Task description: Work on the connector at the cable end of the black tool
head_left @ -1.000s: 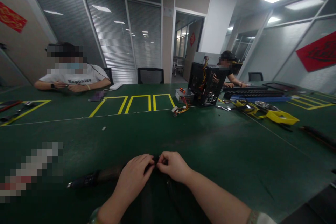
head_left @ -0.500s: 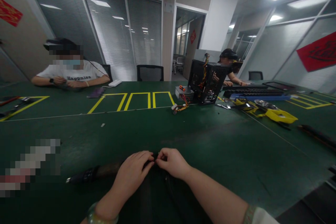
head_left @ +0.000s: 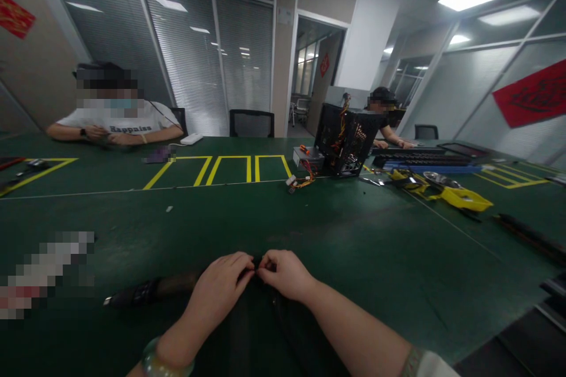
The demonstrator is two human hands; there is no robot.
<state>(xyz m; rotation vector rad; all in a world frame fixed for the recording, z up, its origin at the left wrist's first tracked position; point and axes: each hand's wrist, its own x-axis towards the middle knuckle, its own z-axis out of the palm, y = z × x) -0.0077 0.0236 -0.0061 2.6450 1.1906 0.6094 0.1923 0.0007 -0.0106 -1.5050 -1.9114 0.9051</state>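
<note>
Grip: both hands pinch one small dark part (head_left: 256,263) between their fingertips; left hand (head_left: 221,291) closes on it from the left, right hand (head_left: 285,274) from the right, fingertips of the two hands nearly touching.
Part: too dark and too hidden by the fingers to identify; it sits at the top edge of a black item (head_left: 247,330) lying on the near edge of the table (head_left: 309,230).
Black item: runs from the hands down toward the wearer, between the forearms; a strap-like end (head_left: 132,294) reaches left from under the left hand.
Left wrist: pale green bangle (head_left: 154,362).
Table: dark green mat with yellow tape boxes (head_left: 230,168) at the far side.
Far centre: black open case (head_left: 349,140) with coloured wires (head_left: 300,179) trailing to its left.
Far right: yellow tray (head_left: 469,199), well apart from the hands.
People: one seated far left in a white shirt (head_left: 124,123), one behind the case (head_left: 382,115).
Near left: blurred patch, unreadable.
</note>
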